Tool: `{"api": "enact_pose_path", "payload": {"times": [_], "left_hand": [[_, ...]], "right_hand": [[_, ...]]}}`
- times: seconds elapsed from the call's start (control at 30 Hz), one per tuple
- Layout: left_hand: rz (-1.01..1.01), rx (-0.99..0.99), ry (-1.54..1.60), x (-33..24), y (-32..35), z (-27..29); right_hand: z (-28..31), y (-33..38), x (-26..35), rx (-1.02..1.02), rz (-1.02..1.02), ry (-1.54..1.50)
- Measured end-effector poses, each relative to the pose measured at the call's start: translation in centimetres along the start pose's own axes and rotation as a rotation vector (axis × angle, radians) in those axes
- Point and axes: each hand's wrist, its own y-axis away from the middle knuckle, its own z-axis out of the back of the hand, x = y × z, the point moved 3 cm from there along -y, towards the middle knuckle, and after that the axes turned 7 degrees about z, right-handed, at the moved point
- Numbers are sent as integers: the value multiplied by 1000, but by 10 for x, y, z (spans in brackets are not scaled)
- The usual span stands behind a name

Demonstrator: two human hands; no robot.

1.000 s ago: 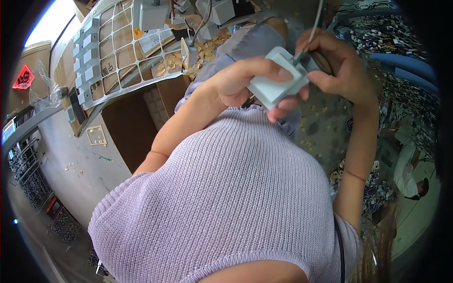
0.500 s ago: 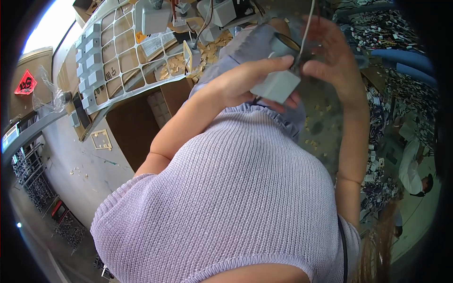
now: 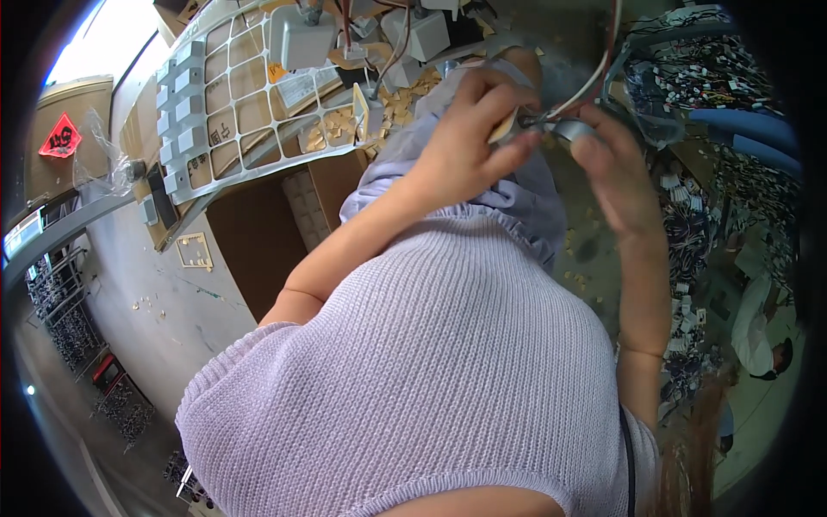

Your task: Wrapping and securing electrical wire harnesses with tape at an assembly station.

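My left hand [image 3: 482,129] is closed, its fingers curled over a cream-edged piece [image 3: 505,129] that is mostly hidden. Facing it, my right hand [image 3: 610,159] pinches a shiny grey curved piece [image 3: 568,129] between thumb and fingers; its fingertips are blurred. Brown and white wires [image 3: 594,82] come down from the top edge to a dark spot between the two hands. The light grey box-shaped housing and the grey ring with a tan inner rim, visible earlier, cannot be made out whole now.
At the upper left, a white lattice rack [image 3: 237,112] bears grey housings [image 3: 183,103]. Wired white housings [image 3: 301,39] stand near tan scraps [image 3: 405,103]. An open cardboard box [image 3: 258,250] sits below. Cable bundles [image 3: 706,65] fill the right side, where another person [image 3: 754,327] is visible.
My left hand has moved up and turned its back toward me, covering the light grey housing. My right hand has come lower and closed on the grey curved piece. The wires have shifted right.
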Motion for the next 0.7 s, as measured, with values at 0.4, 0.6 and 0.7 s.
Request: {"api": "enact_pose_path", "payload": {"times": [0.4,0.6,0.7], "left_hand": [[1069,465,1277,-2,16,-8],[1041,192,1207,-8,9,9],[668,-37,593,7,1,16]], "right_hand": [[3,-39,13,350,334,303],[1,-43,27,297,250,562],[-14,-22,15,137,25,-1]]}}
